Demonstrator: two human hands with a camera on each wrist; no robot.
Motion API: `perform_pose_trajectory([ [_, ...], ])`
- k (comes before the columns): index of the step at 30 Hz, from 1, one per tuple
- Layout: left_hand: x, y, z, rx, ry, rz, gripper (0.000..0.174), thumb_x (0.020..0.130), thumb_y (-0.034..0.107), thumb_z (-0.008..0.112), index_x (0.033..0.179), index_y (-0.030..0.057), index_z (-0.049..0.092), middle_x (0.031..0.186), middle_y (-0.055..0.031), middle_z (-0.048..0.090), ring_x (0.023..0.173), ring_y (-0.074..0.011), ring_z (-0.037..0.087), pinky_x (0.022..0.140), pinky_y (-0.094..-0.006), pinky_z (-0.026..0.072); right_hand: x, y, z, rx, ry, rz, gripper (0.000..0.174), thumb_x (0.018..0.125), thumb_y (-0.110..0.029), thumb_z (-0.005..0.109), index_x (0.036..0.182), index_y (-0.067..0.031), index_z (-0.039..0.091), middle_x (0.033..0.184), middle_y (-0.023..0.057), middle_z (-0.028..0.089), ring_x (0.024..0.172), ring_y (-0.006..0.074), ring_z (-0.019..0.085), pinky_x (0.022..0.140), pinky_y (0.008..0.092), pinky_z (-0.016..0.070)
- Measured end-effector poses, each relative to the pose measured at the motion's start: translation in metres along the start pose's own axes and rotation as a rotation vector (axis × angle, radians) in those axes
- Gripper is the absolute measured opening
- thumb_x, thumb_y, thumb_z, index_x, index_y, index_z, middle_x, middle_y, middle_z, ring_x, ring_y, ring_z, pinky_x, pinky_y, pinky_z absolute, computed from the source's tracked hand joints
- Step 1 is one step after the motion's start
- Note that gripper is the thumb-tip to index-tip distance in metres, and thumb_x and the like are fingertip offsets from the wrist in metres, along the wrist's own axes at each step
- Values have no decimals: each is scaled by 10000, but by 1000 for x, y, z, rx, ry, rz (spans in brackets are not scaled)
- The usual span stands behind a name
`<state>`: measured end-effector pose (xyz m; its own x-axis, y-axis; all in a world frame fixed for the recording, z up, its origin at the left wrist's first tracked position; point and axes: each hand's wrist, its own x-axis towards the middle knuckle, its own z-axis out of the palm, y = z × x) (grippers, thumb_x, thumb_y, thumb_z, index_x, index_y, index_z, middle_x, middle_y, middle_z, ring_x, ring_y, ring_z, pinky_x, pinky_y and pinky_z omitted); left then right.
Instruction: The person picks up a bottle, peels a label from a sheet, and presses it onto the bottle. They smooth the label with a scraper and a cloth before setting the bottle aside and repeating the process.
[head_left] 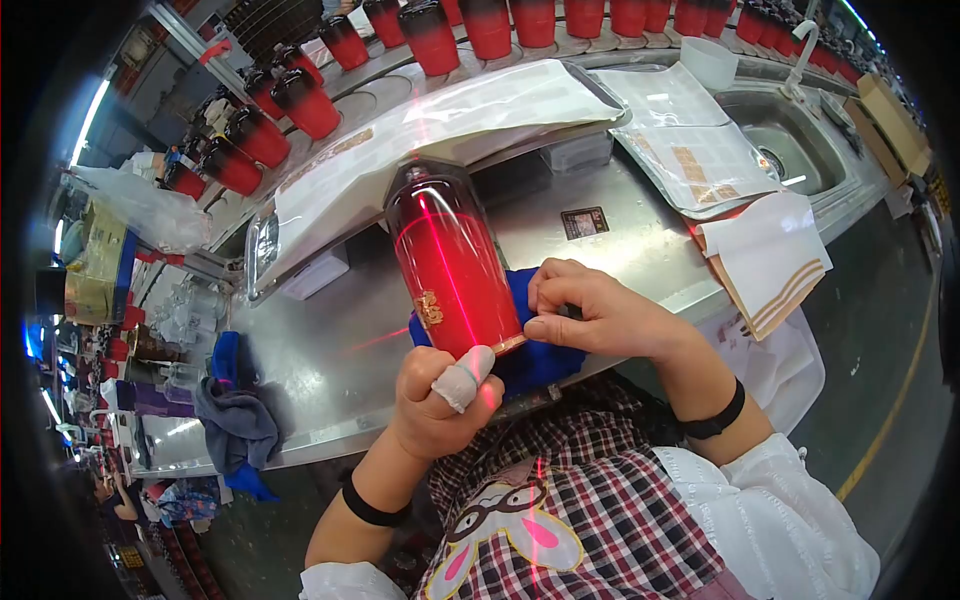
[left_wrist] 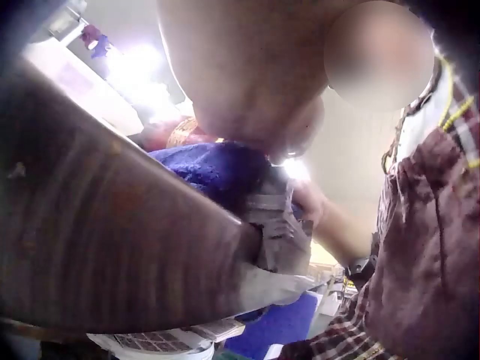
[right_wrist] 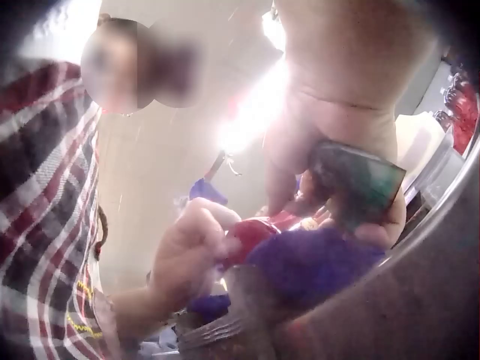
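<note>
A red bottle (head_left: 450,260) with a dark shoulder and a gold emblem lies on a blue cloth (head_left: 545,365), its base toward the person. At the base's left side, the left hand (head_left: 440,400) has curled fingers against the bottle, one digit wrapped in a white cover. The right hand (head_left: 600,315) reaches the base's right edge with thumb and bent fingers, beside a thin gold-coloured band. In the right wrist view, curled fingers of this hand hold a flat dark-green piece (right_wrist: 371,184). The left wrist view hides the left fingertips; blue cloth (left_wrist: 202,169) shows behind.
A metal worktop (head_left: 340,380) surrounds the bottle. Behind it lie sheet-covered trays (head_left: 450,110); more sheets (head_left: 690,150) lie right, near a sink (head_left: 800,150). Several red-and-black containers (head_left: 305,105) line the back. A grey cloth (head_left: 240,420) hangs at the left edge.
</note>
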<state>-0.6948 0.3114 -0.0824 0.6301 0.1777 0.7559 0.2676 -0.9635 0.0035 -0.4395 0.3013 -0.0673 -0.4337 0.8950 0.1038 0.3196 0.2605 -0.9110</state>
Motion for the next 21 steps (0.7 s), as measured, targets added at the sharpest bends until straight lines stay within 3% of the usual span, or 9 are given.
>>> perform_pose_trajectory([
  [3,6,0,-4,45,-52,42,238,594,99,754,808,171,678,1125,-1,626,895,-206,522,637,-327,449,1,-1,0,-26,-1,6,280,906,-260,705,859,0,613,957,71,533,932,194,504,838,322,414],
  [7,21,1,-5,70,-108,90,231,570,105,716,796,151,698,1127,4,626,882,-223,517,632,-365,433,1,1,3,-26,49,-30,295,891,-288,700,818,-13,624,882,112,555,894,269,540,804,372,436],
  [10,30,0,-3,164,-217,141,209,599,150,699,803,192,681,1117,9,629,912,-195,524,662,-320,451,1,1,3,-35,47,-37,295,892,-289,701,819,-14,623,884,113,555,892,270,539,804,374,436],
  [13,24,-2,-3,66,-161,102,197,623,134,712,810,187,683,1119,9,629,897,-198,529,663,-333,452,1,-1,2,-42,31,-23,293,896,-281,701,828,-10,616,904,101,549,910,253,528,820,364,428],
  [17,0,7,1,-74,1,-144,197,635,115,722,815,181,679,1127,12,629,890,-200,528,662,-348,450,-1,-2,2,-48,12,1,289,901,-266,702,848,0,601,944,79,536,948,219,508,852,346,412],
  [21,3,5,0,64,-35,-35,187,637,125,721,807,188,676,1135,20,627,930,-197,514,684,-346,443,1,-1,2,-56,13,3,282,901,-261,696,848,-1,600,950,83,537,952,227,511,857,353,415],
])
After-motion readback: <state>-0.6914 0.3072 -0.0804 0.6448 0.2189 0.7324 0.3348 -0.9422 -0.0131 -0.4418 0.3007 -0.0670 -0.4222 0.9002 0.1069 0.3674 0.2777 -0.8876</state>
